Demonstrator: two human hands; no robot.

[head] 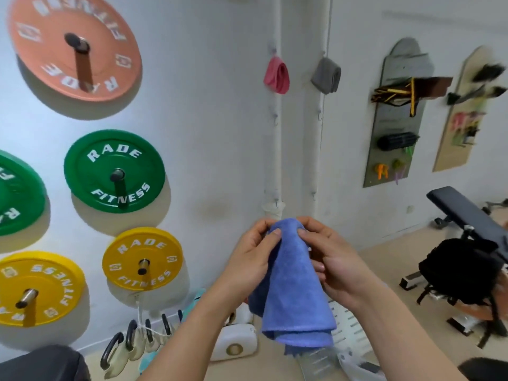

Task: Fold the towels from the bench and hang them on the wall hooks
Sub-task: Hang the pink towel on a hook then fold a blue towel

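Gym wall (220,133) behind the grip: white, with plates (114,171) on pegs to the left of it and two pegboards (395,119) up and to the right. Both hands hold a folded blue towel (294,284) at its top edge. Left hand (253,257) pinches the top left corner, thumb in front and fingers curled behind. Right hand (330,259) pinches the top right corner the same way. Towel hangs straight down from the grip, doubled, loose bottom edge below the wrists. Just above the grip, a wall hook (276,202) sits on a white pipe (273,149); the towel top is near it, contact unclear. Higher up, a pink towel (277,75) and a grey towel (326,75) hang on hooks. Bench (467,213) is right of the grip, a black bag (461,273) on it. Kettlebells (129,345) sit on the floor, below and left.
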